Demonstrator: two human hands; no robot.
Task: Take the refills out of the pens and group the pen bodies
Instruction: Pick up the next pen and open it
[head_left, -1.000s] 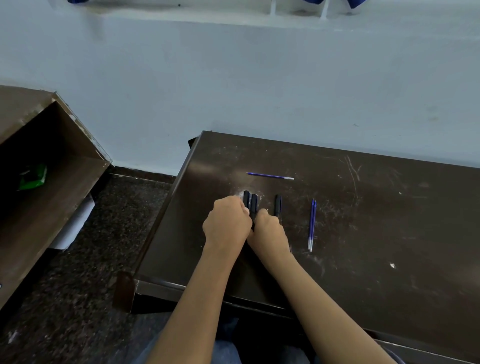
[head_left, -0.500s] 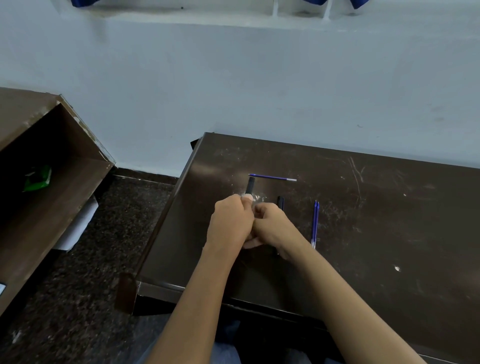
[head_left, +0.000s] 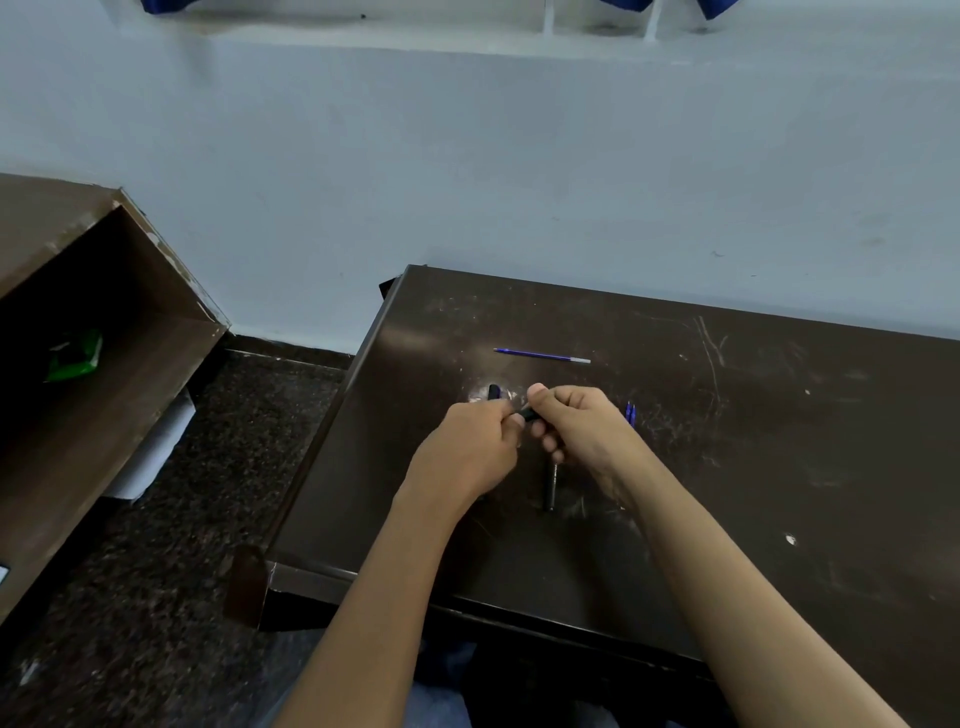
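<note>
Black plastic pen (head_left: 527, 414) gripped between left hand (head_left: 467, 447) and right hand (head_left: 582, 431), above worktop (head_left: 779, 467). Another black pen end (head_left: 493, 391) shows above left hand. Black pen body (head_left: 549, 486) flat, lengthwise, beneath right hand. Thin blue refill (head_left: 542, 355) flat, crosswise, far side. Second blue refill (head_left: 630, 413) mostly hidden behind right hand.

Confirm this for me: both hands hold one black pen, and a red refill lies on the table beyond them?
No: the head view shows the refill is blue, not red. The left hand and right hand do hold the black pen.
</note>
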